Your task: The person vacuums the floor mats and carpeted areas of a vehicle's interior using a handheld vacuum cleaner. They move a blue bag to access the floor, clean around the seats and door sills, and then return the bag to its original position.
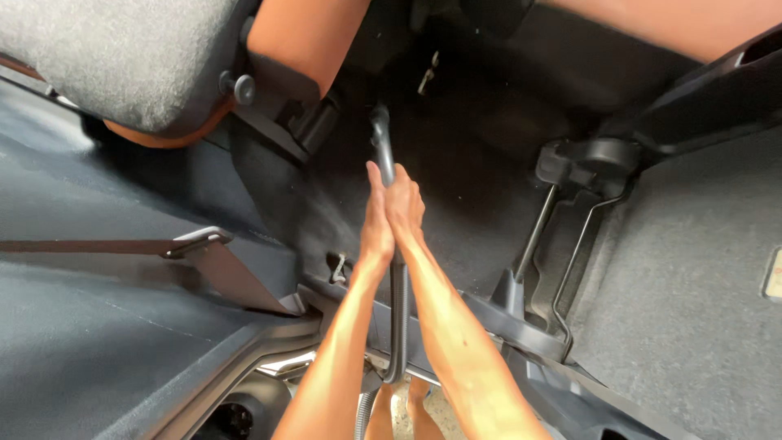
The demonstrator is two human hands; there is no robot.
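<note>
**Both hands on the vacuum wand, nozzle down in the footwell**

You are holding a dark vacuum wand [397,285] with both hands, and they are pressed together around its upper part: your left hand [377,224] is wrapping it from one side and your right hand [405,208] from the other, both closed on the tube. The tube is running from between your forearms up into the black carpeted footwell [481,187], and its nozzle [380,134] is lying against the carpet just below the orange seat cushion [305,41]. A ribbed hose [366,411] is trailing from the lower end, near the door sill [244,358].

The wand looks like a rigid tube, light for its length, and smooth enough to twist in a loose grasp (the hose is probably tugging at the back end too). Taking it high, as you are doing, gives close control of the tip; a hand lower down would give more leverage.

To your right, metal seat rods [570,253] are standing clear of the nozzle, and grey carpet [692,285] is lying beyond them. A grey upholstered seat [106,57] is filling the upper left corner.
</note>
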